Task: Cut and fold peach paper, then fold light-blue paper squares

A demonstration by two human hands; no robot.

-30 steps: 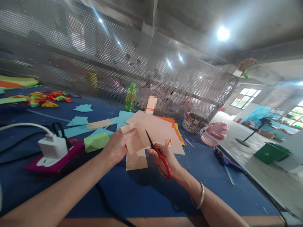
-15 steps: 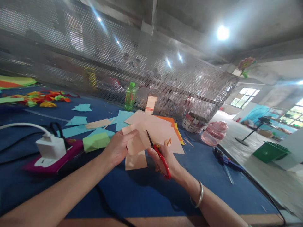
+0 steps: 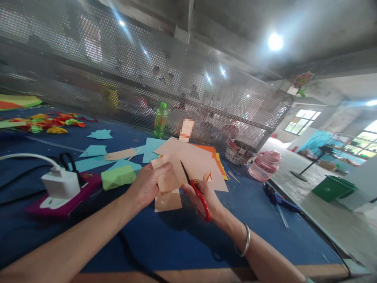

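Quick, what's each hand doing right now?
Left hand: closed, holding a flat, peach-coloured paper piece.
Right hand: closed, holding red-handled, dark-bladed scissors.

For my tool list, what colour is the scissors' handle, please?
The handle is mainly red, in the head view.

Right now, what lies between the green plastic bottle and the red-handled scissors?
Pale peach paper lies between the bottle and the scissors, in the head view.

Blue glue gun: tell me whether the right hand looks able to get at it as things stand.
Probably not straight away: the right hand grips the red-handled scissors, so it would likely have to set them down. Otherwise, nothing seems to stand between it and the blue glue gun.
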